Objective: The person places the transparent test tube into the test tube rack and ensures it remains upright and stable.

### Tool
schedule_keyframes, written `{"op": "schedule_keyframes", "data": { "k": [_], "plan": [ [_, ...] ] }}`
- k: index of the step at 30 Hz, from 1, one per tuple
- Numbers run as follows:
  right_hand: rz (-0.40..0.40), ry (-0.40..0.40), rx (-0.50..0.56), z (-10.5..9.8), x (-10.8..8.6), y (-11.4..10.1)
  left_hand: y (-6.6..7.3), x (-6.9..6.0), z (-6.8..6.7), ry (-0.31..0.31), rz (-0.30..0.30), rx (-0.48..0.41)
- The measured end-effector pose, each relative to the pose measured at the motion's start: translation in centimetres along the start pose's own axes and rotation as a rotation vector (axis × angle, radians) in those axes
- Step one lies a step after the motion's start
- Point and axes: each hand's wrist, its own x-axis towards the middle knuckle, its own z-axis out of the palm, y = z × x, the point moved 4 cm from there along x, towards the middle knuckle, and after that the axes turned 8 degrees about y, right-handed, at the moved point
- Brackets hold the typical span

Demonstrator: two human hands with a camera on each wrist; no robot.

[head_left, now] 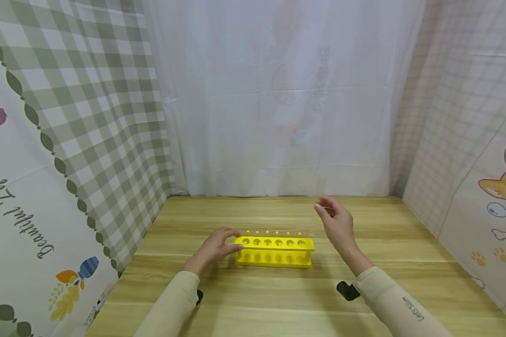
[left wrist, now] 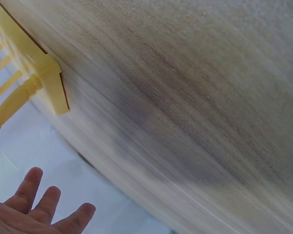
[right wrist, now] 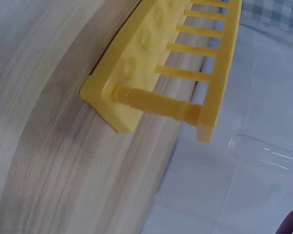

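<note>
A yellow test tube rack (head_left: 274, 257) stands upright on the table, with a row of round holes along its top and a row of pegs behind them. At the rack's left end my left hand (head_left: 214, 247) grips the top plate, thumb in front and fingers behind. In the left wrist view the other fingers (left wrist: 46, 204) spread away from the rack. My right hand (head_left: 337, 224) is raised to the right of the rack, pinching a clear test tube (right wrist: 266, 153). The tube's rounded end points toward the rack, apart from it. Most of the right hand is outside the right wrist view.
The wood-grain table (head_left: 278, 304) reaches back to a white curtain (head_left: 278, 140). A green checked cloth (head_left: 118, 107) hangs at the left, and a printed cloth (head_left: 459, 187) at the right. A black wrist piece (head_left: 347, 291) juts from under the right sleeve.
</note>
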Motion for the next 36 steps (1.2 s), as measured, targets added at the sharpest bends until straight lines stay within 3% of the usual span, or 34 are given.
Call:
{"op": "schedule_keyframes", "data": {
  "k": [5,8,12,15,22,36],
  "plan": [
    [-0.008,-0.008,0.067,0.4,-0.4,-0.8,0.0,-0.1,0.0,-0.001,-0.007,-0.014],
    [0.0,-0.038,0.056,0.4,-1.0,-2.6,0.0,-0.1,-0.1,-0.001,-0.01,-0.02],
    [-0.009,-0.077,0.021,0.7,-1.4,-2.7,0.1,-0.2,-0.1,0.0,-0.026,-0.03],
    [-0.03,-0.084,0.025,1.0,-1.4,-1.2,0.1,-0.2,-0.1,-0.002,-0.033,-0.03],
    [-0.03,-0.097,0.04,1.5,-2.0,-0.7,0.1,-0.4,-0.1,-0.008,-0.04,-0.022],
    [-0.041,-0.164,-0.025,2.1,-3.9,0.6,0.3,-0.3,-0.3,-0.031,-0.049,-0.034]
  ]
}}
